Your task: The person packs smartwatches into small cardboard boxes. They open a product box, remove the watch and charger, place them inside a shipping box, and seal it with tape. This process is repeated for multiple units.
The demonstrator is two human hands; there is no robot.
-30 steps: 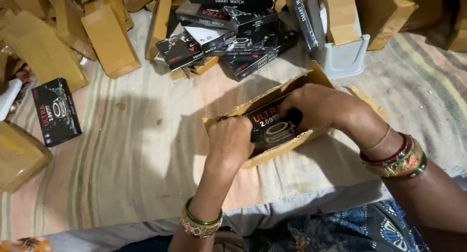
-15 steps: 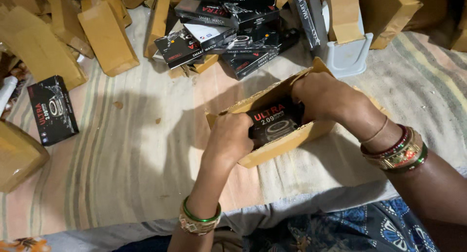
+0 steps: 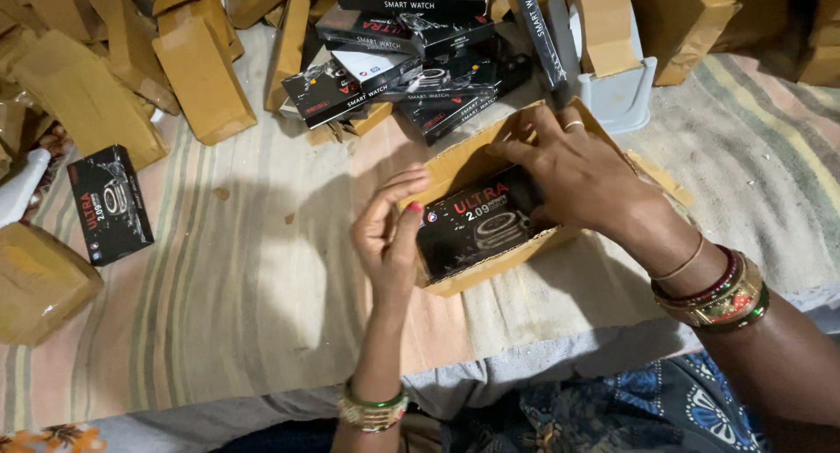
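A: what are the hands doing; quick.

B: the right hand (image 3: 582, 177) is lying flat over the far end of the black box (image 3: 477, 225), fingers spread and curled onto its top edge, pressing it down into the brown carton (image 3: 525, 252); the left hand (image 3: 389, 234) is standing edge-on at the near end, fingers together and bent, fingertips touching the carton's end flap just beside the box's corner; neither hand is clamping anything fully.

A: where is the box sitting?

B: inside the open carton, under the right palm, tilted a bit, near end showing between the two hands; carton is lying on the striped cloth (image 3: 219, 304).

A: how to do this step well?

B: my judgement; the right fingers should be pushing evenly along the far edge so the box is going in square, not corner first; the left fingertips should be bracing the carton's end so it is not sliding away along the cloth; flaps should be staying clear of the box's edges, otherwise they are folding under.

A: anything else near?

B: a pile of black boxes (image 3: 411, 59) beyond the right fingertips; a single black box (image 3: 111, 205) well left of the left hand; brown packets (image 3: 201, 72) around it; bangles (image 3: 713, 295) on the right wrist.
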